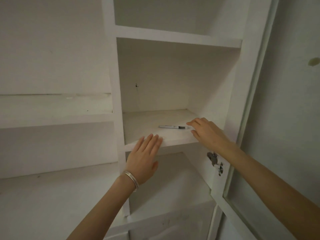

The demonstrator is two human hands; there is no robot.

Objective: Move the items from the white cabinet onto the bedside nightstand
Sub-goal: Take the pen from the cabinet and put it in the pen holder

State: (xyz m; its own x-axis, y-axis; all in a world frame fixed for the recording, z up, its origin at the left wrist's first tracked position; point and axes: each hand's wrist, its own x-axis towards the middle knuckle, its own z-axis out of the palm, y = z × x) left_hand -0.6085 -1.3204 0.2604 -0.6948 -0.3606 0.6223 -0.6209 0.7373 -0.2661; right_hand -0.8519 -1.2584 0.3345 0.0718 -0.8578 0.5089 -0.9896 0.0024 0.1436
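A white pen with a dark tip [173,127] lies flat on the middle shelf [152,122] of the white cabinet. My right hand [207,132] reaches into that shelf, its fingertips at the pen's dark right end, fingers apart; whether they touch the pen I cannot tell. My left hand [144,158] rests flat against the shelf's front edge, fingers together and extended, holding nothing. A silver bangle sits on the left wrist.
The cabinet door [256,135] with a glass pane stands swung open on the right, a metal hinge [214,161] just under my right forearm. More white shelves lie above, below and to the left. The nightstand is out of view.
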